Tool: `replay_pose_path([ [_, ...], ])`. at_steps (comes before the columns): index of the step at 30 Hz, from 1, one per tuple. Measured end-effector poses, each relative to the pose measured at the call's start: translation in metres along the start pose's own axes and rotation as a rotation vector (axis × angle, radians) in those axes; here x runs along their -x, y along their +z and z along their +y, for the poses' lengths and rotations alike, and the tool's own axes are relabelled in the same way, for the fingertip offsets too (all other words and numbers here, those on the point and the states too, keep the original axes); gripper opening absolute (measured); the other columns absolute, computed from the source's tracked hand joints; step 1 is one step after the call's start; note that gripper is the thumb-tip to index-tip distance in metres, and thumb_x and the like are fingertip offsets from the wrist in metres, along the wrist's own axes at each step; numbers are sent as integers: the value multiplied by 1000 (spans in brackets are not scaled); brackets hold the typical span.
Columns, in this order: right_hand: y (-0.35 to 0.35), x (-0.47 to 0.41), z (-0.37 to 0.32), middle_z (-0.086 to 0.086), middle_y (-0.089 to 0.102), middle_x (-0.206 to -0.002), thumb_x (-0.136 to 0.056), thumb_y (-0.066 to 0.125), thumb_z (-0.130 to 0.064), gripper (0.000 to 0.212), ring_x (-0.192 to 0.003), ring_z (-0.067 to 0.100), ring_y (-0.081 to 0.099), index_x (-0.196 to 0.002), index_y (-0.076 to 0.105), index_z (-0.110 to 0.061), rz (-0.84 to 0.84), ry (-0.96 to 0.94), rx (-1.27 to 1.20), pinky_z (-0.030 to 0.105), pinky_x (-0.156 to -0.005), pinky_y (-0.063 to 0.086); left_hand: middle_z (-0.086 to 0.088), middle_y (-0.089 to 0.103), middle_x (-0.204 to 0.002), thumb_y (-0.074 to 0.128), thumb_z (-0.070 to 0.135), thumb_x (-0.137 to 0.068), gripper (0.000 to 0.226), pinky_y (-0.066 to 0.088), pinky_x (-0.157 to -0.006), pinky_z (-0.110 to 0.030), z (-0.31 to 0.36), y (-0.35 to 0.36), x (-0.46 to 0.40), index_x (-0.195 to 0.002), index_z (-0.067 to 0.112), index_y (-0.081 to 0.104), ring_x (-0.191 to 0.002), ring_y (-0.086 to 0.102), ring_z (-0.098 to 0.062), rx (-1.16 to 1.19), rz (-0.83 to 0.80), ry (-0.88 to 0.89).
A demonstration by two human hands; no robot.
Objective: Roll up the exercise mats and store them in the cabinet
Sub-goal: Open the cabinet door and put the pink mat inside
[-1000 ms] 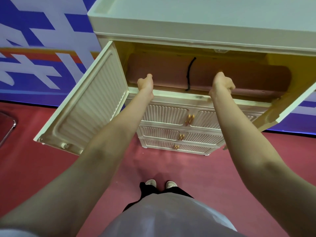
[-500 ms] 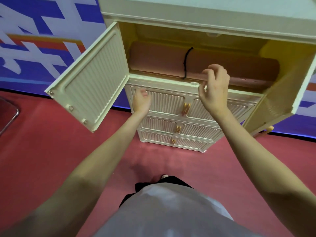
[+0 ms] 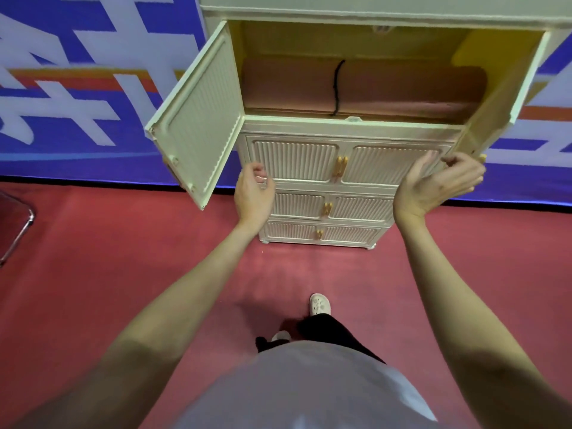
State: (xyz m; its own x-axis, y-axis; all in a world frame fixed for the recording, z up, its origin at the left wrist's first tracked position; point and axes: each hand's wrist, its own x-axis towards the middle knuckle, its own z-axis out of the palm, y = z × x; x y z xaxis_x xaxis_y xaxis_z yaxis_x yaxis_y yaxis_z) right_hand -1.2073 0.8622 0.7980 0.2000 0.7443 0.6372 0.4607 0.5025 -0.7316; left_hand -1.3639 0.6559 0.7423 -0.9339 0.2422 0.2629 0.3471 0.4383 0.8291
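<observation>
Nearest, a person's pale shirt (image 3: 297, 388) and white shoe (image 3: 320, 304) show above red carpet (image 3: 93, 289). Both bare arms reach forward. The left hand (image 3: 253, 193) hangs loosely curled and holds nothing; the right hand (image 3: 439, 184) is spread, palm up, just beside the right door (image 3: 483, 119). Beyond stands a cream cabinet (image 3: 340, 199) with its top doors open. A rolled brown mat (image 3: 387, 85), tied with a black cord (image 3: 337, 85), lies inside the top compartment. Far behind, a blue banner (image 3: 77, 88) bears large white characters, too cropped to read.
</observation>
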Motion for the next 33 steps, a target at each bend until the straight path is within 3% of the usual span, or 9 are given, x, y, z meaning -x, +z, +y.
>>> replay_pose_path([
  [3, -6, -6, 2, 20, 53, -100, -69, 73, -22, 45, -95, 33, 50, -99, 53, 5, 104, 186, -53, 28, -88, 31, 3, 62, -88, 60, 11, -85, 20, 51, -83, -40, -7, -6, 15, -104, 8, 58, -85, 63, -20, 29, -6, -144],
  [6, -6, -16, 5, 17, 46, -122, -73, 71, -26, 67, -112, 33, 47, -130, 46, -2, -32, 288, 94, 33, -95, 35, 3, 62, -87, 59, 12, -85, 18, 49, -83, -38, -7, -15, 26, -102, 10, 58, -87, 64, -22, 21, 36, -209],
  [11, 9, -28, 17, 12, 56, -117, -91, 54, -18, 25, -113, 28, 46, -112, 52, -5, -308, 189, 97, 26, -87, 32, -4, 64, -97, 59, 9, -86, 16, 43, -74, -26, -1, -32, 34, -102, 6, 57, -79, 61, -16, -7, 154, -41],
  [17, 35, -23, 2, 15, 58, -117, -88, 57, -21, 31, -115, 32, 48, -112, 52, -3, -483, 111, 33, 40, -98, 35, -7, 59, -84, 57, 13, -84, 14, 41, -75, -31, 19, -53, 34, -95, 4, 56, -80, 55, -23, -39, 473, 95],
  [19, 45, -22, -6, 16, 55, -122, -86, 55, -14, 33, -119, 33, 45, -116, 49, -2, -575, 104, 10, 40, -101, 34, -13, 54, -91, 57, 10, -80, 20, 39, -77, -31, 27, -59, 36, -96, -1, 53, -84, 51, -25, -15, 615, 111],
  [23, 61, -23, -21, 20, 49, -130, -84, 56, -7, 42, -125, 36, 43, -124, 45, 1, -696, 77, -9, 40, -107, 30, -20, 50, -113, 53, 6, -80, 34, 39, -91, -34, 32, -68, 25, -111, -6, 52, -101, 52, -35, 30, 821, -59],
  [28, 75, -25, -29, 18, 48, -134, -86, 56, -5, 44, -126, 33, 44, -128, 42, -1, -797, 100, 7, 39, -105, 34, -14, 55, -129, 38, 6, -98, 37, 34, -94, -24, 27, -64, 14, -133, 2, 50, -118, 53, -28, 87, 677, -167],
  [30, 77, -27, -28, 17, 49, -134, -90, 54, -5, 41, -124, 32, 46, -129, 43, -1, -809, 70, -1, 38, -102, 36, -13, 61, -121, 37, 8, -101, 32, 32, -86, -18, 24, -56, 16, -126, 1, 55, -113, 54, -27, 107, 597, -158],
  [33, 82, -33, -20, 14, 55, -129, -94, 50, -9, 39, -119, 30, 52, -132, 46, -5, -839, 16, -35, 39, -99, 41, -14, 66, -106, 39, 10, -100, 27, 35, -81, -21, 28, -40, 24, -111, -1, 62, -100, 59, -29, 80, 520, -21],
])
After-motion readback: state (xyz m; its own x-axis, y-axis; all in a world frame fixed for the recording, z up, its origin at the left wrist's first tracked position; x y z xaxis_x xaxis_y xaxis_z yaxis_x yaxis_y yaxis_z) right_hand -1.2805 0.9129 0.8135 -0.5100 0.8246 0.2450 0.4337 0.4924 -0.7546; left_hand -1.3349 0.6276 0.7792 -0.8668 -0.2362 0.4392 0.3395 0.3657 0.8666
